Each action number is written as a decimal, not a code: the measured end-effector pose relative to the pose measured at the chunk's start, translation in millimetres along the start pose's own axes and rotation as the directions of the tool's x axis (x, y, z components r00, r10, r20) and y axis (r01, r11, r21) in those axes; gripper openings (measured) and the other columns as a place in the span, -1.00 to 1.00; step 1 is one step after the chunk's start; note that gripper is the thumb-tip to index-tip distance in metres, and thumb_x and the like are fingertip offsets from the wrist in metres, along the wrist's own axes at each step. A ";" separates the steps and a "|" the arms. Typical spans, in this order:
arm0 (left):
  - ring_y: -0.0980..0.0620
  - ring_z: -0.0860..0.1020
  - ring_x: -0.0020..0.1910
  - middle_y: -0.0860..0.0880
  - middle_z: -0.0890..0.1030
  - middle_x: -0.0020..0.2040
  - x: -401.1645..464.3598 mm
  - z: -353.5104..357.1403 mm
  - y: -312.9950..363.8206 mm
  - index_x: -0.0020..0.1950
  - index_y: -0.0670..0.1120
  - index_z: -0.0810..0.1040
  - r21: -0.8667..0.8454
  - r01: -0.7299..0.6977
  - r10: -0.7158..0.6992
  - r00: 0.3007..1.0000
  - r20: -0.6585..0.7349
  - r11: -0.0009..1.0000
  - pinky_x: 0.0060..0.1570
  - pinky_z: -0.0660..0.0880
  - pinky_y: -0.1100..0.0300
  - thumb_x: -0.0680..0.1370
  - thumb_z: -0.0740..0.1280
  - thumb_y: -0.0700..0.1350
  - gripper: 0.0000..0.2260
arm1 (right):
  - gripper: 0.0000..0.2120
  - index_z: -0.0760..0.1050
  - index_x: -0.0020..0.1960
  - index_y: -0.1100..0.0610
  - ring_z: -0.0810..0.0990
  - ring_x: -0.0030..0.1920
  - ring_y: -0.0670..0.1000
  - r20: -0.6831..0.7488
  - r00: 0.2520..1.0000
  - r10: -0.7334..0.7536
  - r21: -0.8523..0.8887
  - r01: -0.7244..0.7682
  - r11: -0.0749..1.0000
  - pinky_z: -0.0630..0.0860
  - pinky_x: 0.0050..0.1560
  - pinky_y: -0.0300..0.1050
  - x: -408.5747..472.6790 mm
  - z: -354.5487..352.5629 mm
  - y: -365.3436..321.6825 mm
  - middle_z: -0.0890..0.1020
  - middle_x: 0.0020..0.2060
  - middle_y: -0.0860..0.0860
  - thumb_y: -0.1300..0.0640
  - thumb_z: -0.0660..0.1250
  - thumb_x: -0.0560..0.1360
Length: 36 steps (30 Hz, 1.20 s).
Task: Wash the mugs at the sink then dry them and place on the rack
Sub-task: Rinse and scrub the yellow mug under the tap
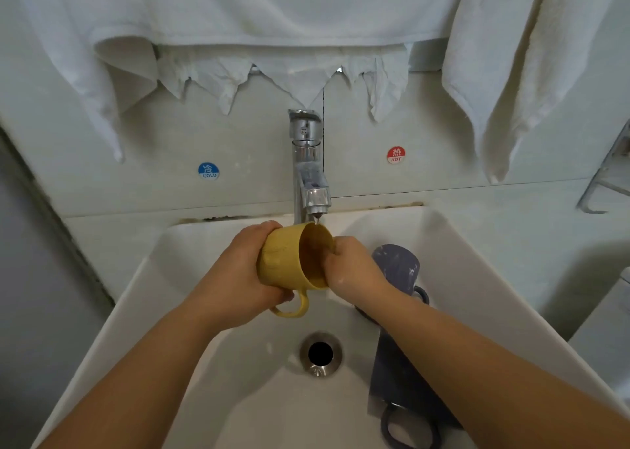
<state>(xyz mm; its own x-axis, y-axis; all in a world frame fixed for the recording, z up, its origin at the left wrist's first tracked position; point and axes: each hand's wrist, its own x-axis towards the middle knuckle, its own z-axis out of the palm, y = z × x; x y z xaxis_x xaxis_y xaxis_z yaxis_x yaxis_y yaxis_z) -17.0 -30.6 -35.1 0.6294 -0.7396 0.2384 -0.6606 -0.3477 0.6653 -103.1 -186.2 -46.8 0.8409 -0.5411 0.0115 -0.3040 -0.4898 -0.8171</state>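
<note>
A: Where's the yellow mug (284, 257)?
B: Over the sink (191, 315), tipped on its side right under the faucet (308, 172), handle pointing down. The left hand (238, 278) has its grip wrapped round the mug's body.
A: And the right hand (351, 268)?
B: Fingers curled over the rim, reaching inside. Two bluish mugs (397, 268) lie in the basin beneath the right arm

The mug (289, 257) was mustard yellow, and the two mugs lying right of it (397, 268) (402, 380) dusty blue-grey (the farther one flecked white). White towels (238, 12) hung far above; wall stickers were blue (208, 171) and red (395, 155).
</note>
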 end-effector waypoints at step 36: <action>0.31 0.43 -0.02 0.29 0.39 0.03 -4.5 1.6 9.9 0.10 0.27 0.31 -0.017 -0.029 0.028 0.998 -0.062 0.999 -0.15 0.38 0.38 0.23 0.62 -0.12 -0.34 | -0.79 0.34 -0.26 0.10 0.21 -0.47 -0.12 0.471 0.842 0.264 0.457 -0.489 0.743 0.14 -0.45 -0.30 -14.6 -1.7 -7.1 0.31 -0.45 -0.02 0.32 0.14 0.51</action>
<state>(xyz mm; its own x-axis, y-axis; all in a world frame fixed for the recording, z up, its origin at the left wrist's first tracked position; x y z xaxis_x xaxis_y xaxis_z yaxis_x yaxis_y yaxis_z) -27.0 -31.8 -30.8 0.6350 -0.7116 0.3006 -0.6716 -0.3164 0.6700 -114.0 -176.1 -40.2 0.8386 -0.2627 -0.4772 -0.4320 0.2131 -0.8764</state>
